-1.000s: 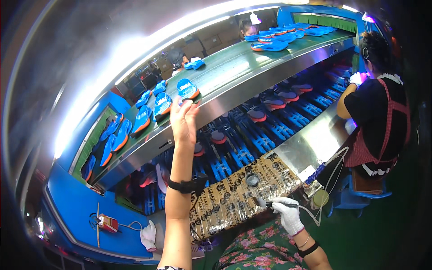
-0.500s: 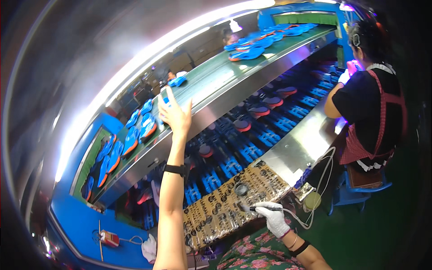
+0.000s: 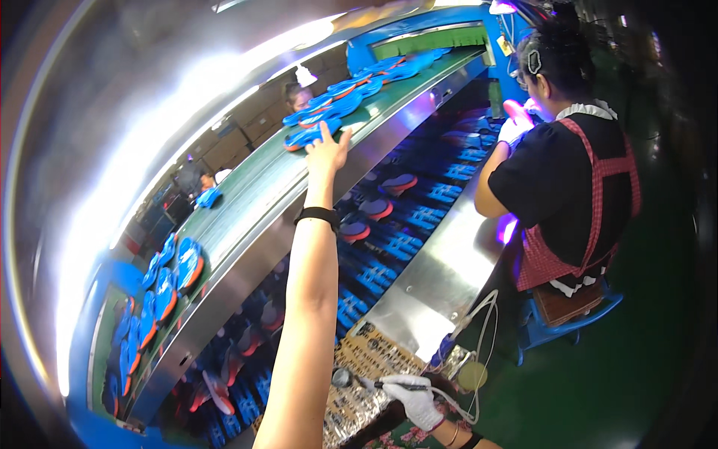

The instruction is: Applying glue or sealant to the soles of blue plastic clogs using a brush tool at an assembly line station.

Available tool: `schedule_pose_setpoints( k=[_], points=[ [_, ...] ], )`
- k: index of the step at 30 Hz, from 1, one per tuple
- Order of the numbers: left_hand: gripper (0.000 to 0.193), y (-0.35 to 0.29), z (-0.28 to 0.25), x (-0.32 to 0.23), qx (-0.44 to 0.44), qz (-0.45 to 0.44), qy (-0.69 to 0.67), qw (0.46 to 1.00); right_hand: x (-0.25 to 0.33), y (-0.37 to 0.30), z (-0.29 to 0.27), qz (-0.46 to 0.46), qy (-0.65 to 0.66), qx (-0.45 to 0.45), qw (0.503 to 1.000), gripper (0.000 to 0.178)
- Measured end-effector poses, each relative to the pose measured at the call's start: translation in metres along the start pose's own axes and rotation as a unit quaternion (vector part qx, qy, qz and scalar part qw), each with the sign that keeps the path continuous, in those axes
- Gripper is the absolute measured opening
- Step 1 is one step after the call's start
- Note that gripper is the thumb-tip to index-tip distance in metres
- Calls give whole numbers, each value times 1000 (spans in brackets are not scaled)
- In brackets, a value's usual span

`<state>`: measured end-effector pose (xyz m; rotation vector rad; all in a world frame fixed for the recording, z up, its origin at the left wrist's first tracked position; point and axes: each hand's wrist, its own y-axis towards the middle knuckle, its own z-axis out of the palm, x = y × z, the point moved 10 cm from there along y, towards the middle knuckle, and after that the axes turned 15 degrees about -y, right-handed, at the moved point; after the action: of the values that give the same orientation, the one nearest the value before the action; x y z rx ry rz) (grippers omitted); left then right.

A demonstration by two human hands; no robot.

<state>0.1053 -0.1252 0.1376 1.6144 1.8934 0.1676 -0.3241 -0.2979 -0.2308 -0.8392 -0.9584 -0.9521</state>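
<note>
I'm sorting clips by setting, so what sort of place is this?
Probably a shoe factory's production line: blue shoe parts with orange edges lie along a green conveyor belt, pink-edged soles sit below it, and an aproned co-worker sits beside the line.

Words I can read: none — the print is too small or blurry.
Brown board (image 3: 378,346): black print goes over it in rows. It looks like letters, but they are too tiny to read.
Clear wrap (image 3: 374,408): it is shiny on the board, and bright spots hide some of the print.
Blue shoe parts (image 3: 188,263): one on the left side of the green belt (image 3: 250,187) has pale marks on top — I can't tell if they are letters or just shine.
Yellow tag (image 3: 505,46): it hangs below the lamp (image 3: 502,7). Any writing on it is too small to see.
</note>
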Motion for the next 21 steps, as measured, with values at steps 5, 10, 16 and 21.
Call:
schedule_pose_setpoints(
  k=[5,10,16,21],
  points=[
    [93,38,-9,21,-14,-83,33,996,28,3,1,29,-2,-6,1000,16],
    [64,35,-68,74,-151,-69,-130,977,13,7,11,12,-3,25,1000,17],
    [41,-58,-131,101,-189,-46,-756,625,-5,1,30,6,24,55,998,17],
    [48,-185,-166,98,-94,-86,-862,491,-8,-8,40,-31,-18,50,998,18]
  ],
)
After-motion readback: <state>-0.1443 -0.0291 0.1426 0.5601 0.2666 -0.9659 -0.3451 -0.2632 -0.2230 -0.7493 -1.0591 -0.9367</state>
